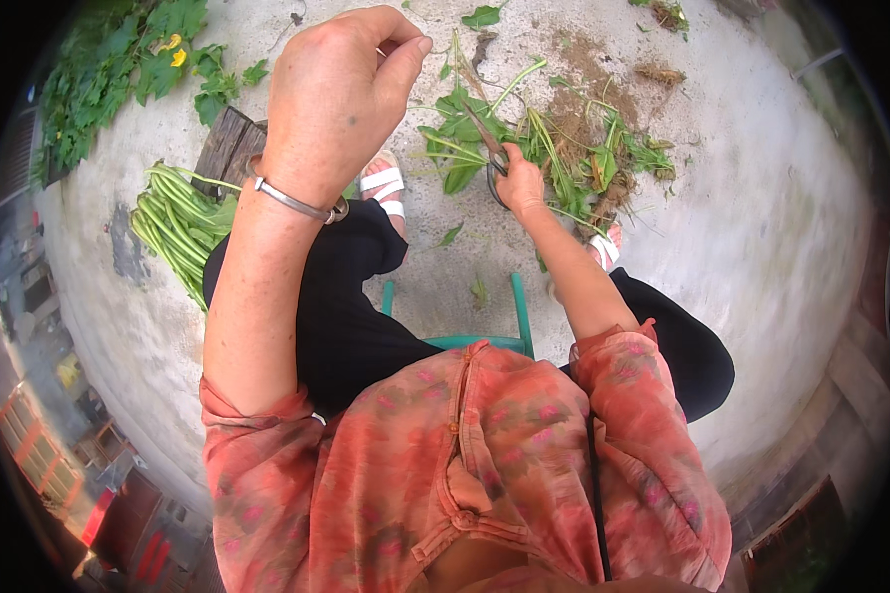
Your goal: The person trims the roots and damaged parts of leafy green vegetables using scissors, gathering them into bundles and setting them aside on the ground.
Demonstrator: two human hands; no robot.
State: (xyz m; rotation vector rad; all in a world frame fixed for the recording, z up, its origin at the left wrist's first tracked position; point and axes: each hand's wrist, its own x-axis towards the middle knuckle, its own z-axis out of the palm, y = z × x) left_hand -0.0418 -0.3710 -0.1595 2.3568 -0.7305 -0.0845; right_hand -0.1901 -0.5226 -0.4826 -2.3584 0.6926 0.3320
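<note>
My left hand (338, 89) is raised high and close to the camera, a metal bracelet on its wrist. Its fingers are curled, with the thumb pressed near the index finger; whatever they may pinch is hidden. Lower and further right, my right hand (521, 184) grips a pair of scissors (490, 144) by its dark loop handles. The blades point up and to the left, over cut green leaves (457, 124) on the ground. Right beside that hand lies a heap of leafy stems with roots (564, 163).
Loose soil (583, 79) is scattered on the concrete ground (761, 178). A bundle of long green stems (173, 222) rests by a wooden block (229, 146) at the left. Leafy vines (99, 94) grow at the far left. Below me is a green stool (521, 311).
</note>
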